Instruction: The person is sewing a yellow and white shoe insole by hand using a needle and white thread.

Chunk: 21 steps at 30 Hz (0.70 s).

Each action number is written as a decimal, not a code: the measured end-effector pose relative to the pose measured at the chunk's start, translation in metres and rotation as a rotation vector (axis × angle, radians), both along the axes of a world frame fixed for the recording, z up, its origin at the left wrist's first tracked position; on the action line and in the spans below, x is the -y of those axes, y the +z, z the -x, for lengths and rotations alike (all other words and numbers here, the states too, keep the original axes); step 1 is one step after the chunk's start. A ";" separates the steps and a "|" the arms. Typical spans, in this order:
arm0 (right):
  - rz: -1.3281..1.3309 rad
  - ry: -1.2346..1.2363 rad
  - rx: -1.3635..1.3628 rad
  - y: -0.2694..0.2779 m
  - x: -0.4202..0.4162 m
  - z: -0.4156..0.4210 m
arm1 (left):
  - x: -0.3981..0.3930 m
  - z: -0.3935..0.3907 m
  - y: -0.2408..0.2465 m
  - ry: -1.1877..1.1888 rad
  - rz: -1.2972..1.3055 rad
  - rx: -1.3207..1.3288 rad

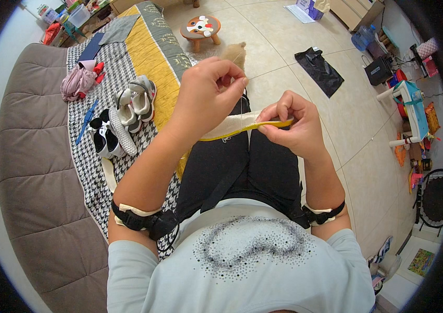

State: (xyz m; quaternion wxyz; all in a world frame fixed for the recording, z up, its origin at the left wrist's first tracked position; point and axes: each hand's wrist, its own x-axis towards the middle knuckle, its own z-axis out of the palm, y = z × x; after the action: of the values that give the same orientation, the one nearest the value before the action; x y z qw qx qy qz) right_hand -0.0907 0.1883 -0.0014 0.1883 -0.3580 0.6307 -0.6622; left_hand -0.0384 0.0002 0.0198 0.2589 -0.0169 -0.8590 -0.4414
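Above my lap, my right hand (296,125) grips one end of a cream shoe insole (225,126) with a yellow edge, thumb on the near side. My left hand (213,86) is raised to the left and above it, thumb and forefinger pinched together. A thin white thread (242,105) runs from these fingertips down to the insole. Whether a needle sits between the fingertips cannot be seen. Loose thread ends (226,139) hang at the insole's lower edge. My left wrist and forearm hide its far left end.
At left, on a houndstooth sofa cover (88,172), lie black-and-white shoes (106,139), grey-white sneakers (141,101), another insole (108,172) and a blue strap (87,121). A dog-faced stool (200,29) and black plastic bag (319,70) are on the tiled floor.
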 end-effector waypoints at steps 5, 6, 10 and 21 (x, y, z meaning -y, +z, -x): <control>0.005 -0.001 0.001 0.001 0.000 0.000 | 0.000 0.001 0.000 0.006 0.011 -0.006; 0.008 0.000 -0.002 0.001 0.000 0.000 | 0.000 0.001 0.000 0.006 0.009 -0.003; -0.003 -0.003 0.010 0.003 -0.001 -0.001 | 0.000 -0.001 0.000 -0.006 0.003 0.045; -0.059 -0.119 -0.151 0.002 -0.001 0.004 | 0.007 -0.058 0.027 -0.114 -0.046 -0.049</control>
State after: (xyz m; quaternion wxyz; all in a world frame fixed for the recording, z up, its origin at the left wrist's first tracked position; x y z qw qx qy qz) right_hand -0.0944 0.1894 0.0002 0.1111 -0.3631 0.6823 -0.6247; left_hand 0.0197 -0.0070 0.0464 0.2545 -0.0707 -0.8397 -0.4744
